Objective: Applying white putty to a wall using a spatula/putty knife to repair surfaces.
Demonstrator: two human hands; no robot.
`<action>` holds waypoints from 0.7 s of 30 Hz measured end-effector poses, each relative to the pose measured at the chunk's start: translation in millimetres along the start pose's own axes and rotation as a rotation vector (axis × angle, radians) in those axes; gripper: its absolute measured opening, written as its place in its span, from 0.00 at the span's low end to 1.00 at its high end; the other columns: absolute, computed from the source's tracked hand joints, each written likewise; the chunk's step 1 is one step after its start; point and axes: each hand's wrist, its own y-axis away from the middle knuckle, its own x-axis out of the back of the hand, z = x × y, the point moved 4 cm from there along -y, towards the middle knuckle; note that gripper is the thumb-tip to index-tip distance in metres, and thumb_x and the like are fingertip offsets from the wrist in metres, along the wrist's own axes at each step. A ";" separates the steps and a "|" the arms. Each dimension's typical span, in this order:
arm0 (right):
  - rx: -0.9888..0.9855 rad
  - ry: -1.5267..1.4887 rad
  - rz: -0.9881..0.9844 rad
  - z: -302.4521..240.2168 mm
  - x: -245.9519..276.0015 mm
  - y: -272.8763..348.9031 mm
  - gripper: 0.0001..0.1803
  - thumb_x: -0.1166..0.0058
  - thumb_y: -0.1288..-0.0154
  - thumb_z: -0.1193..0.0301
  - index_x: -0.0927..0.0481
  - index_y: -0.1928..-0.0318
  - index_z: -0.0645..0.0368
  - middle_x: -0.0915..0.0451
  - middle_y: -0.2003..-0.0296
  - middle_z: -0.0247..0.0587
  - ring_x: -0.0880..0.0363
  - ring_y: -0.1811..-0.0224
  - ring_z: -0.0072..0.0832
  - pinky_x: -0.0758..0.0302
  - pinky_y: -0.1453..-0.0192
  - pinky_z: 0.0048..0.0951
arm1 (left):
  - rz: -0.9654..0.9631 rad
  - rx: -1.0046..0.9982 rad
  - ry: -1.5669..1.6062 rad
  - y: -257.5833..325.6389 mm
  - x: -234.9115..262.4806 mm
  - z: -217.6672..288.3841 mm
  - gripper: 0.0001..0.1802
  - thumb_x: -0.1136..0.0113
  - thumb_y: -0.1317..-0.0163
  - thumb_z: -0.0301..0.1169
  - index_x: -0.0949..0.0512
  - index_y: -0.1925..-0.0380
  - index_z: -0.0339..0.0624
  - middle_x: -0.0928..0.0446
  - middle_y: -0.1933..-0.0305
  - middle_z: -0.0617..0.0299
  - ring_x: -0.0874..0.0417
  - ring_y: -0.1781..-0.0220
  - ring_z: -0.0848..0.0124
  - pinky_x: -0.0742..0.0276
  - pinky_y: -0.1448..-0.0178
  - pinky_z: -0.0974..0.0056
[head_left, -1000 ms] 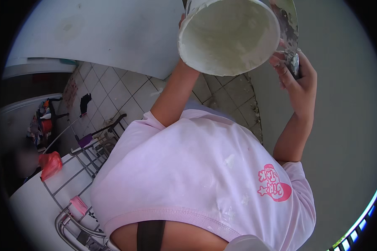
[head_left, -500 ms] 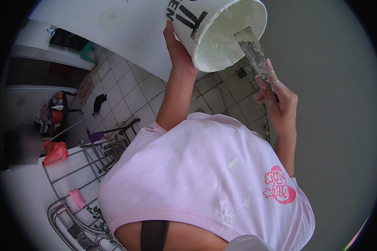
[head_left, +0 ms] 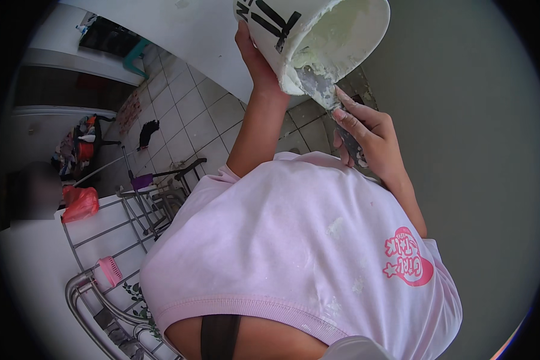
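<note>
My left hand [head_left: 261, 66] grips a white plastic bucket [head_left: 276, 39] from its underside and left side, tilting its mouth toward me and to the right. Pale, creamy paste coats the bucket's inner wall and rim. In my right hand [head_left: 369, 132] is a putty knife [head_left: 318, 85], fingers wrapped round its smeared handle. The blade lies at the near lower rim of the bucket, with paste on it and clumped beside it. White smears of paste show on my right fingers.
A grey wall [head_left: 462, 150] rises close on my right, and a white surface [head_left: 180, 36] lies ahead left. Tiled floor [head_left: 189, 102] shows below. To the left are a metal rack [head_left: 108, 240], a red plastic bag [head_left: 80, 204], a pink basket [head_left: 109, 271] and a purple-and-black stand [head_left: 141, 182].
The putty knife has moved left and down from the bucket's right side to its near rim, my right hand with it. The bucket has shifted slightly upward in view.
</note>
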 end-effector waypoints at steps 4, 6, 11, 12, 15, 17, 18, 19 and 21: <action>-0.035 -0.309 -0.135 -5.1 -5.4 0.4 0.27 0.45 0.24 0.68 0.31 0.29 0.64 0.21 0.77 0.38 0.26 0.82 0.18 0.32 0.79 0.22 | -0.170 -0.010 0.224 2.0 -0.6 12.6 0.31 0.58 0.28 0.62 0.27 0.36 0.56 0.22 0.40 0.69 0.20 0.42 0.67 0.23 0.39 0.58; 0.007 -0.372 -0.152 -8.9 -6.0 1.3 0.27 0.44 0.25 0.70 0.30 0.30 0.65 0.20 0.76 0.39 0.26 0.82 0.18 0.33 0.80 0.21 | -0.013 -0.072 -0.030 5.2 8.9 18.1 0.34 0.60 0.28 0.63 0.28 0.34 0.55 0.23 0.36 0.67 0.20 0.39 0.66 0.23 0.37 0.57; 0.652 0.271 0.293 -13.6 16.0 6.3 0.26 0.40 0.31 0.77 0.25 0.34 0.64 0.18 0.69 0.40 0.24 0.74 0.17 0.29 0.74 0.21 | 0.051 -0.029 0.027 12.7 7.8 24.1 0.36 0.53 0.33 0.64 0.25 0.36 0.52 0.21 0.38 0.64 0.19 0.39 0.63 0.21 0.37 0.54; 0.897 0.500 0.374 -16.2 13.6 9.8 0.26 0.39 0.33 0.77 0.24 0.34 0.64 0.18 0.68 0.39 0.23 0.72 0.17 0.28 0.72 0.22 | 0.074 -0.042 -0.018 13.0 7.3 25.7 0.36 0.53 0.33 0.64 0.26 0.36 0.52 0.21 0.38 0.63 0.19 0.39 0.63 0.21 0.37 0.54; 0.898 0.847 0.339 5.2 -11.7 -3.9 0.28 0.36 0.39 0.78 0.19 0.37 0.51 0.20 0.67 0.38 0.22 0.73 0.25 0.25 0.70 0.29 | 0.046 -0.037 0.052 11.0 14.2 28.5 0.35 0.51 0.34 0.63 0.26 0.36 0.52 0.21 0.38 0.63 0.19 0.39 0.63 0.21 0.37 0.54; 0.850 1.009 0.270 22.6 -24.9 -9.2 0.28 0.36 0.40 0.79 0.18 0.38 0.46 0.21 0.66 0.38 0.22 0.74 0.28 0.24 0.69 0.31 | 0.023 -0.041 0.131 11.0 21.1 31.6 0.35 0.50 0.34 0.63 0.25 0.37 0.52 0.21 0.38 0.63 0.19 0.39 0.63 0.21 0.37 0.54; 0.790 0.936 0.294 27.8 -24.4 -9.5 0.29 0.35 0.41 0.78 0.17 0.39 0.42 0.21 0.66 0.37 0.22 0.73 0.30 0.24 0.69 0.32 | 0.019 -0.040 0.142 10.4 22.9 31.6 0.35 0.50 0.34 0.63 0.25 0.38 0.52 0.21 0.38 0.64 0.19 0.39 0.63 0.21 0.37 0.55; 0.730 0.862 0.319 31.2 -23.0 -9.6 0.29 0.35 0.42 0.78 0.16 0.40 0.38 0.21 0.66 0.35 0.22 0.73 0.31 0.24 0.68 0.33 | 0.015 -0.038 0.153 10.1 24.1 32.1 0.34 0.49 0.34 0.63 0.24 0.38 0.52 0.20 0.39 0.64 0.19 0.40 0.63 0.21 0.37 0.55; 0.709 0.846 0.271 23.7 -23.7 -10.1 0.29 0.35 0.42 0.78 0.16 0.40 0.39 0.21 0.66 0.35 0.22 0.73 0.31 0.24 0.68 0.33 | 0.026 -0.063 0.140 9.7 24.5 38.1 0.34 0.49 0.34 0.63 0.24 0.39 0.52 0.20 0.39 0.64 0.19 0.40 0.63 0.21 0.37 0.55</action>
